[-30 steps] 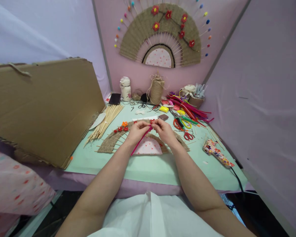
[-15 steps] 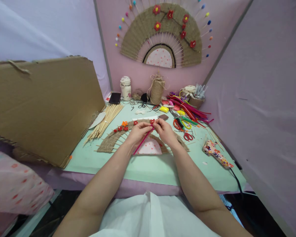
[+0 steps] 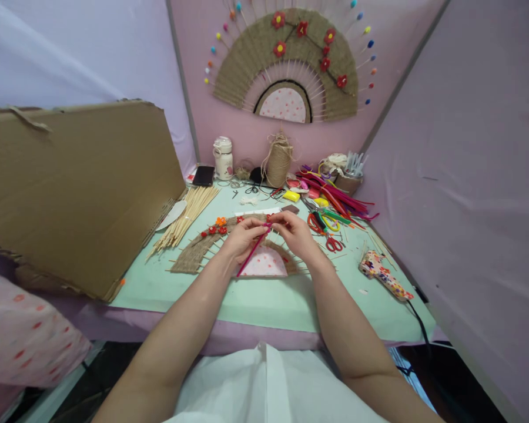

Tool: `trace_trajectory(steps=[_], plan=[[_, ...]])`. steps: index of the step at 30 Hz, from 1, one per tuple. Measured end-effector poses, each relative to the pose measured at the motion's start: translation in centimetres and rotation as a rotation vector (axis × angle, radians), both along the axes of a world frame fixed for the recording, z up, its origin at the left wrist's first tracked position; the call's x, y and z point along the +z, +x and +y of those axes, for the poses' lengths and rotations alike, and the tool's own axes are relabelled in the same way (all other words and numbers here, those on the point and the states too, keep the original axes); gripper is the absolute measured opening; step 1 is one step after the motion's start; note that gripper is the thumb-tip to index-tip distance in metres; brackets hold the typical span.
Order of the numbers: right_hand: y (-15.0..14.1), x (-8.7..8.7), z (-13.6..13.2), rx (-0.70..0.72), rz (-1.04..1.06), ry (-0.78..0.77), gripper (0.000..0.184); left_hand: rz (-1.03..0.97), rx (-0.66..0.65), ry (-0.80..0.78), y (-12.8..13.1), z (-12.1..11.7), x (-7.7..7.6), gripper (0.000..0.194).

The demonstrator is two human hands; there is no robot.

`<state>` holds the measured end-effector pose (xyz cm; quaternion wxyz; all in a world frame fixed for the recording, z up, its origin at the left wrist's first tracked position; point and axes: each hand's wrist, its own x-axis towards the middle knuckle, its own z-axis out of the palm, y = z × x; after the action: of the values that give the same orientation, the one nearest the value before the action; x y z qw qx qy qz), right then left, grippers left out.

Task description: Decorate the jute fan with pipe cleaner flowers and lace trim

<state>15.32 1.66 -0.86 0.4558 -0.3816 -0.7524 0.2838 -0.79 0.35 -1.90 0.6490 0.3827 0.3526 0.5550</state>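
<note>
A magenta pipe cleaner (image 3: 250, 261) is pinched near its upper end by my left hand (image 3: 245, 236), its long tail slanting down to the left. My right hand (image 3: 293, 232) closes its fingertips on the same upper end, where the strip looks bent into a small shape partly hidden by the fingers. Below both hands lies a woven twine fan (image 3: 189, 257) with thin sticks, small red flowers (image 3: 213, 230) and an orange flower (image 3: 221, 221). At the fan's base is a half-round of pink dotted cloth (image 3: 264, 262).
Bamboo sticks (image 3: 187, 220) lie left beside a large cardboard sheet (image 3: 79, 194). Toward the back right are a twine spool (image 3: 278, 164), a heap of pipe cleaners (image 3: 341, 200) and red scissors (image 3: 334, 244). A flower-patterned glue gun (image 3: 385, 276) rests at right. A finished fan (image 3: 242, 67) hangs behind.
Both hands keep their pinch on the magenta pipe cleaner, with small finger shifts around its upper end. The whole view has moved slightly.
</note>
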Motion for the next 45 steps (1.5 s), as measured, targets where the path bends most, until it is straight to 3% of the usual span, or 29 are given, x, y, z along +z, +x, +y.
trace_trajectory(steps=[7, 19, 24, 27, 29, 31, 34, 37, 39, 42, 45], plan=[[0.2, 0.3, -0.2, -0.014, -0.113, 0.187, 0.012, 0.032, 0.012, 0.018, 0.3, -0.2, 0.1, 0.025], [-0.1, -0.1, -0.1, -0.081, -0.351, 0.254, 0.012, 0.093, 0.085, 0.129, 0.6, -0.1, -0.3, 0.020], [-0.3, -0.4, 0.0, -0.088, -0.297, 0.049, 0.015, 0.354, 0.161, 0.294, 0.6, 0.0, -0.8, 0.014], [0.1, -0.8, 0.3, -0.056, -0.208, -0.186, 0.019, 0.661, 0.210, 0.522, 0.7, -0.3, -0.8, 0.005], [0.3, -1.1, 0.6, -0.010, -0.117, -0.359, 0.022, 0.850, 0.247, 0.713, 0.9, -0.7, -0.8, 0.010], [0.5, -1.2, 0.7, 0.040, -0.017, -0.502, 0.024, 0.920, 0.285, 0.808, 1.1, -1.0, -0.7, 0.012], [0.6, -0.8, 0.7, 0.027, 0.057, -0.485, 0.030, 0.738, 0.310, 0.582, 1.1, -1.0, -0.4, 0.005], [0.7, 0.0, 0.3, -0.071, 0.023, -0.200, 0.027, 0.370, 0.191, 0.168, 0.8, -0.6, -0.1, 0.010], [0.7, 0.5, 0.0, -0.069, -0.044, -0.001, 0.020, 0.166, 0.106, 0.006, 0.5, -0.3, 0.1, 0.016], [0.8, 1.0, -0.4, 0.019, -0.159, 0.192, 0.012, 0.026, 0.042, -0.068, 0.1, -0.1, 0.2, 0.020], [0.9, 1.1, -0.6, 0.054, -0.237, 0.270, 0.009, 0.026, 0.022, -0.090, 0.1, -0.2, 0.2, 0.020]])
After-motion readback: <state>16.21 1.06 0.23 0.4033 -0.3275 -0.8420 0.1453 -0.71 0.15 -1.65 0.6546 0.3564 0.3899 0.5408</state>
